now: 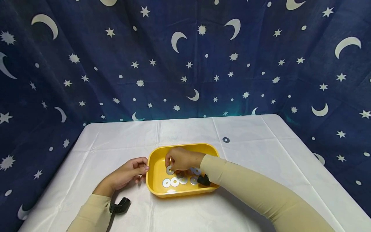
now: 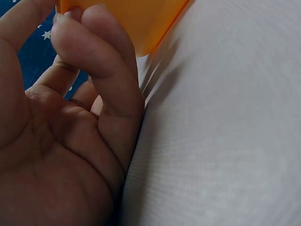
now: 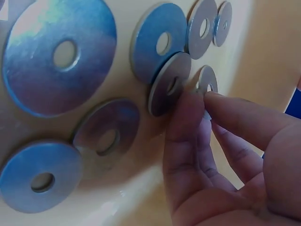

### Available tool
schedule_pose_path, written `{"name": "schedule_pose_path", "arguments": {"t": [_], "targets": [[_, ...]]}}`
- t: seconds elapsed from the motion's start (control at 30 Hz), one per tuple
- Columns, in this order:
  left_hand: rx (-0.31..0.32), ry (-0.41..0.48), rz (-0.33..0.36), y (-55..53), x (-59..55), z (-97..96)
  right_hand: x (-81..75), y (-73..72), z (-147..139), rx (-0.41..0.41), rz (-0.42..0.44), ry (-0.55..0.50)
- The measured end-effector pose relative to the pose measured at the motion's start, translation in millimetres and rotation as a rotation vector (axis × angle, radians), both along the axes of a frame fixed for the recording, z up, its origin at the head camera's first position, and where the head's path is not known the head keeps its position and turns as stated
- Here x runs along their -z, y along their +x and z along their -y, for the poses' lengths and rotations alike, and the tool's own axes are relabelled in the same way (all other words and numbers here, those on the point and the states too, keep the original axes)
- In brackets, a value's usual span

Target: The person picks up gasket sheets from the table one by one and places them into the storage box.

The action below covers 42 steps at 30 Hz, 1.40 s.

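A yellow tray (image 1: 182, 194) with rounded corners holds several flat metal washers, among them a washer (image 1: 166, 186) near its front left. Inside it, my right hand (image 1: 182, 158) pinches one washer (image 3: 206, 74) by its edge between thumb and fingertip, tilted up in the head view. Close by in the right wrist view lie overlapping washers (image 3: 146, 49). My left hand (image 1: 127, 174) holds the tray's left side with thumb and bent fingers at the rim. In the left wrist view, the curled fingers (image 2: 101, 61) partly hide the tray's orange-looking wall (image 2: 141, 23).
A dark washer (image 1: 223, 142) lies alone on the white-covered table (image 1: 185, 132), behind and right of the tray. A dark blue curtain (image 1: 162, 80) with moons and stars surrounds the table's back and sides. Black wrist straps (image 1: 121, 206) sit on both sleeves.
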<state>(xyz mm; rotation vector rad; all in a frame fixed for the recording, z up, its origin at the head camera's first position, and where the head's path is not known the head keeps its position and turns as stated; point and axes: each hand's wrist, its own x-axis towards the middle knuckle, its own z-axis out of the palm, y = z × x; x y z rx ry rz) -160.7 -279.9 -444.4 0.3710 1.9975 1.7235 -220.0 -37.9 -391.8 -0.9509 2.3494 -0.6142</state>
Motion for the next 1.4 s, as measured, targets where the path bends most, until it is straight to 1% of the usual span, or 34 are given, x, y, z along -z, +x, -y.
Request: {"name": "schedule_pose_path", "arguments": {"t": [0.17, 0.33, 0.43, 0.5, 0.63, 0.73, 0.83, 1.0, 1.07, 1.13, 1.27, 1.4], "targets": [[0.007, 0.002, -0.003, -0.8, 0.0, -0.8, 0.0, 0.6, -2, -0.011, -0.033, 0.03], [0.016, 0.002, -0.014, -2.2, 0.0, -1.5, -0.7, 1.6, -4, 0.007, -0.031, 0.045], [0.017, -0.001, -0.015, -2.5, -0.5, -1.5, -3.4, 1.2, -7, -0.005, -0.025, 0.032], [0.018, -0.004, -0.011, -2.2, -1.4, -1.5, -7.7, 0.2, -9, -0.024, -0.011, 0.011], [0.011, -0.017, -0.013, -1.3, -3.5, -1.2, -24.0, -6.9, -19, -0.062, -0.039, -0.045], [-0.002, -0.024, -0.012, -0.7, -4.5, -1.4, -37.5, -15.4, -30, -0.043, -0.086, -0.078], [-0.007, -0.025, -0.003, 0.1, -4.2, -1.5, -46.7, -22.9, -45, 0.038, -0.09, -0.098], [0.004, -0.022, 0.001, 2.9, -2.0, 2.0, -50.4, -36.7, -77, 0.201, -0.125, -0.121], [0.005, -0.023, 0.0, 3.9, -2.0, 3.0, -48.2, -44.5, -94, 0.254, -0.148, -0.133], [0.003, -0.024, -0.002, 4.6, -2.4, 2.9, -45.2, -52.7, -111, 0.312, -0.153, -0.131], [0.0, -0.019, -0.008, 4.5, -3.1, 0.9, -34.7, -70.6, -146, 0.434, -0.125, -0.115], [0.003, -0.016, -0.005, 3.7, -2.6, -1.4, -21.5, -83.6, -174, 0.521, -0.097, -0.107]]}}
